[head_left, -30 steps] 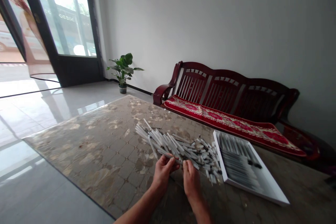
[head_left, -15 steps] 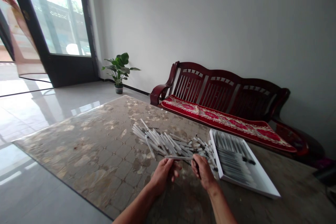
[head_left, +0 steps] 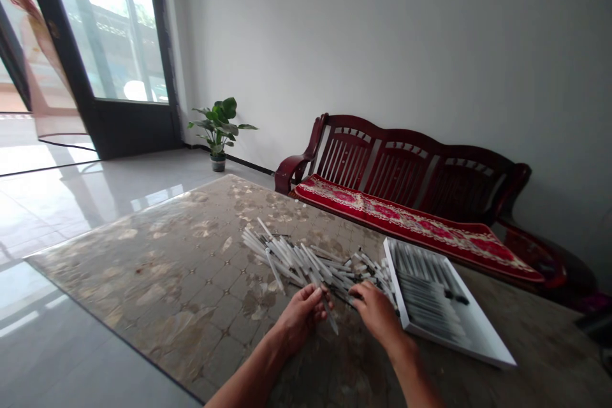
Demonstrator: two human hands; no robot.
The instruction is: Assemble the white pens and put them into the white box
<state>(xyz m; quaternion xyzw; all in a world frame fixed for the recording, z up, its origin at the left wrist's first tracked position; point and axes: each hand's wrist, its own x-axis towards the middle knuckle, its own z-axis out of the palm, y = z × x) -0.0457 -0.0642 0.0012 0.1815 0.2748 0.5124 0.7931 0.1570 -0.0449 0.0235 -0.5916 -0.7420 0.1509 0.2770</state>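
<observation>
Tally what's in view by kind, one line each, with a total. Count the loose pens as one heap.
Left hand: 1
Right hand: 1
Pen heap: 1
White tray: 1
Bench: 1
Potted plant: 1
Total: 6

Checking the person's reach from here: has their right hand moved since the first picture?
Yes: judged against the white tray, the right hand has moved rightward, toward the tray, and now sits close to its left edge.
</observation>
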